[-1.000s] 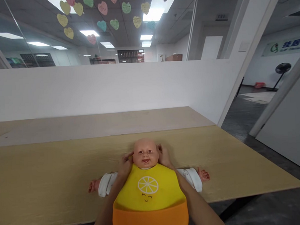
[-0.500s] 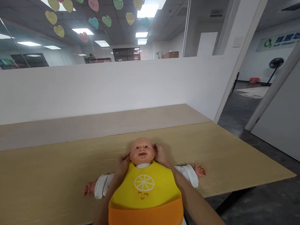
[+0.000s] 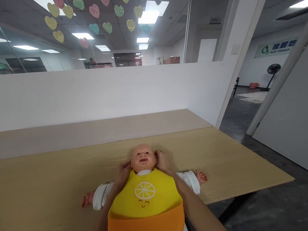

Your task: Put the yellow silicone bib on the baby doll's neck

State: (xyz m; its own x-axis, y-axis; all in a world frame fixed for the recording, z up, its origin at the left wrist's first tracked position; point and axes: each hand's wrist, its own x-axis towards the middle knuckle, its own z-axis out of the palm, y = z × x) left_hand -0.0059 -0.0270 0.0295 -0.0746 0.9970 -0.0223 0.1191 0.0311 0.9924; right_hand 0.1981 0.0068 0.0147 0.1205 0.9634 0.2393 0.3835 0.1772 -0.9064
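Observation:
A baby doll (image 3: 143,154) in white clothing lies face up on the table, arms stretched out to both sides. Over its chest is a yellow bib (image 3: 160,187) with a lemon-slice print and an orange catch pocket (image 3: 146,226). My left hand (image 3: 123,173) is closed at the bib's upper edge, beside the doll's neck. On the other side my right hand (image 3: 163,161) curls in by the doll's ear, also at the bib's neck end. The fingertips and the bib's neck straps are hidden behind the doll's head.
The wooden table (image 3: 231,159) ends at a corner on the right. A paler board (image 3: 105,131) runs along its back against a white wall (image 3: 91,94). Heart-shaped notes (image 3: 94,11) stick to the window above. A door (image 3: 288,122) stands ajar at right, with a fan (image 3: 273,69) beyond.
The view has shifted slightly, so the scene sits a little lower and farther left. Both hands stay beside the doll's neck, with hardly any movement.

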